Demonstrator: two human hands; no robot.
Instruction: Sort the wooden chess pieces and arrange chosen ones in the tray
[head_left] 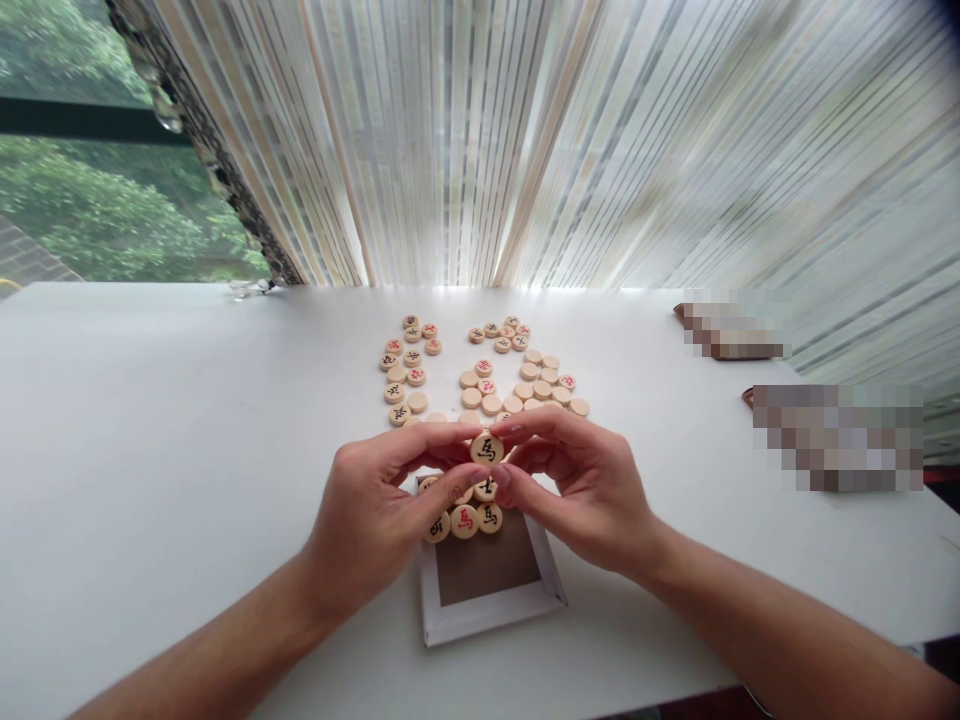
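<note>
Between the fingertips of both hands is a round wooden Chinese chess piece [487, 450], its black character facing me. My left hand [390, 480] pinches it from the left, and my right hand [577, 480] from the right. Below them lies a shallow white-rimmed box [495, 615] with a brown bottom. Rows of chess pieces sit in its far part, among them a red-marked piece [465, 521] and a black-marked piece [490, 517] side by side. My fingers partly cover the farther row.
Beyond my hands, loose chess pieces [471, 398] are spread over the white table [187, 450], some face up, some blank side up. Two pixelated brown-edged objects [832, 440] lie at the right. A striped curtain [450, 150] hangs behind the table.
</note>
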